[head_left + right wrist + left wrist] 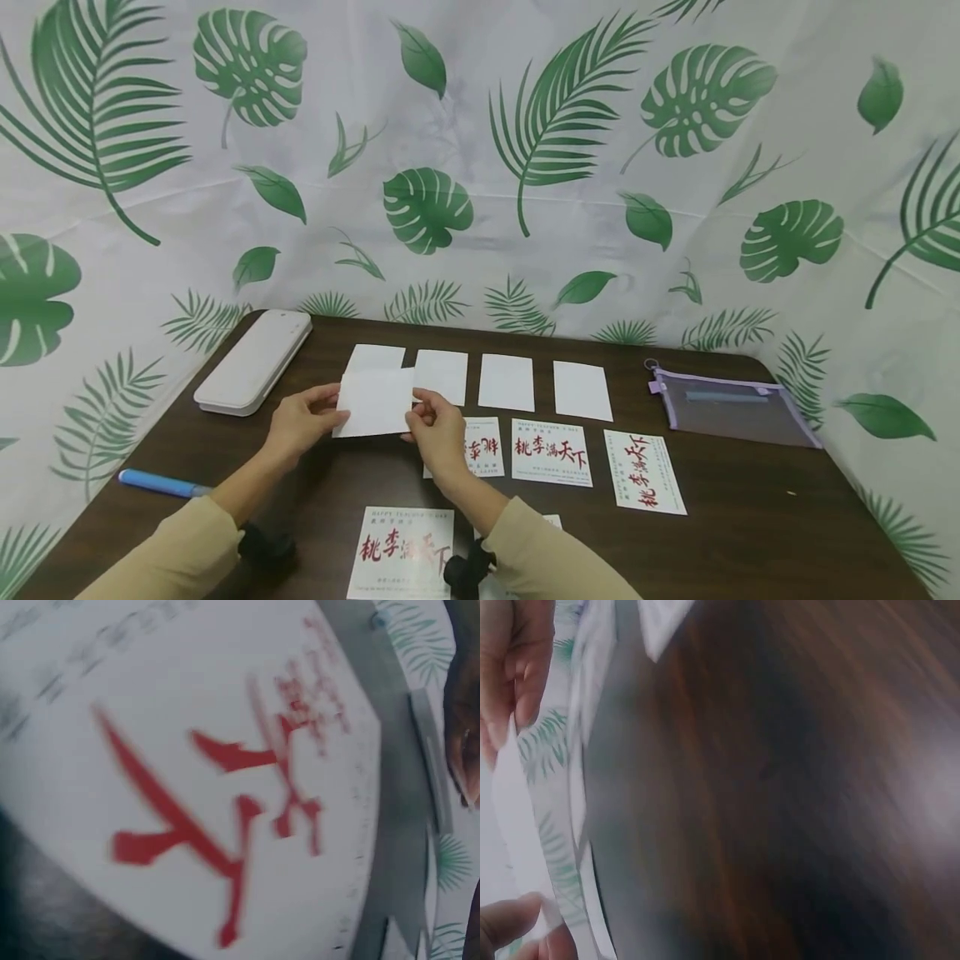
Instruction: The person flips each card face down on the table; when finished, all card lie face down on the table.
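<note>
Both hands hold a blank white card (pixel 375 402) up over the table, its plain face toward me. My left hand (pixel 302 423) pinches its left edge between thumb and fingers. On the opposite edge, my right hand (pixel 437 435) pinches the lower corner. In the left wrist view the same card (pixel 521 817) appears nearly edge-on, between the left hand (pixel 510 924) and the right hand (pixel 521 667). A printed card with red characters (pixel 483 446) lies partly hidden behind the right hand. Large in the right wrist view is a printed card (pixel 315 877).
Several blank cards (pixel 506 383) form a row at the back. Printed cards (pixel 551 452) lie in front of them, with another (pixel 401 554) near me. A white case (pixel 255 362) and blue pen (pixel 161 483) are left; a mesh zip pouch (pixel 731 408) is right.
</note>
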`<state>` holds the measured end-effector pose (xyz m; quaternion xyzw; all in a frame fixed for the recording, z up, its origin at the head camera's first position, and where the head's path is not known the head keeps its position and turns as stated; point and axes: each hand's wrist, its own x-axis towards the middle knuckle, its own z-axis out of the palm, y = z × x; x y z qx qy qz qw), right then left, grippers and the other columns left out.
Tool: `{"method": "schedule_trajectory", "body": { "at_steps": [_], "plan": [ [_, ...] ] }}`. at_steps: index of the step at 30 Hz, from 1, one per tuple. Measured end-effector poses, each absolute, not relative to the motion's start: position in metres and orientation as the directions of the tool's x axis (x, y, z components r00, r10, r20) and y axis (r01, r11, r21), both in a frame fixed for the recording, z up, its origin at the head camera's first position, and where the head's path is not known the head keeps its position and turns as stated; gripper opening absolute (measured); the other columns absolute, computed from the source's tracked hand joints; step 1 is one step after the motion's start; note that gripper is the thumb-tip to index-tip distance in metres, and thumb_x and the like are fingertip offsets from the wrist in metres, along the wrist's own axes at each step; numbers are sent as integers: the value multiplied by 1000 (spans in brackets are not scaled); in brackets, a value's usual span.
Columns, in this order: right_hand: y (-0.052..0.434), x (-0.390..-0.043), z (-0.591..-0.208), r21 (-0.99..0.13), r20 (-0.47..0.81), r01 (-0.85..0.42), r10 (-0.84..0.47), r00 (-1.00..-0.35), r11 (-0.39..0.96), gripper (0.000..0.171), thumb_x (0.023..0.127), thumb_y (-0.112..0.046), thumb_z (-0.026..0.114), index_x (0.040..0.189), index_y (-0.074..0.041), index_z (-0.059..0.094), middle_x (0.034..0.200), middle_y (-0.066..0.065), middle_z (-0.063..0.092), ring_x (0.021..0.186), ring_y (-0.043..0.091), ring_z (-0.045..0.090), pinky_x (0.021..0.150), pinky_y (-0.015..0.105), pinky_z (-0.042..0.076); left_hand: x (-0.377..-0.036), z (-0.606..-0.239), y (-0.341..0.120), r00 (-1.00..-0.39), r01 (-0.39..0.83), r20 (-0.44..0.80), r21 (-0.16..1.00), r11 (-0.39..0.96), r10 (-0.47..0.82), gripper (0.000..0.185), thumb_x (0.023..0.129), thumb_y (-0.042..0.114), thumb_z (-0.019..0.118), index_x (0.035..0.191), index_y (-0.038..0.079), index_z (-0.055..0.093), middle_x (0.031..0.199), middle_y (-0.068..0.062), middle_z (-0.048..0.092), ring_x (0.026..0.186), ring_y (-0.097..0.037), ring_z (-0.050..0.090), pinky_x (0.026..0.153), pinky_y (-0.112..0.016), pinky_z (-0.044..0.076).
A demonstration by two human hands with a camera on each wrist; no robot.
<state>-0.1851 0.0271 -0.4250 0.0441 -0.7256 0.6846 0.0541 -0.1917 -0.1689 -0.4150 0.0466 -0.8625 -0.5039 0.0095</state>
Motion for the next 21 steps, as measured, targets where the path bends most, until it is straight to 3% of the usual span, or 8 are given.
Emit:
{"method": "schedule_trajectory", "body": {
  "at_steps": [5, 13, 21],
  "plan": [
    [28, -185, -440, -986, 49, -57, -53, -997, 159, 34, 77, 11, 65, 111, 9, 61, 72, 4, 60, 54, 5, 56, 53, 25, 55, -186, -417, -179, -999, -22, 9, 779, 627, -47, 46, 77, 6, 74, 117, -10, 59, 105, -24, 66, 87, -27, 66, 61, -19, 47],
    [27, -179, -443, -925, 34, -85, -142, -989, 371, 29, 73, 8, 71, 101, 7, 64, 66, 3, 62, 47, 4, 53, 44, 21, 49, -181, -424, -188, -1000, 19, 18, 705, 709, 9, 41, 73, 3, 75, 110, -10, 63, 96, -20, 68, 83, -25, 63, 64, -28, 48],
    [22, -178, -441, -811, 117, -193, -170, -979, 553, 27, 70, -1, 77, 95, 2, 66, 63, -2, 64, 58, -1, 48, 64, 18, 44, -181, -425, -193, -999, 41, 27, 675, 736, 31, 38, 73, 1, 74, 108, -11, 63, 89, -19, 68, 81, -26, 63, 63, -29, 48]
  ]
}}
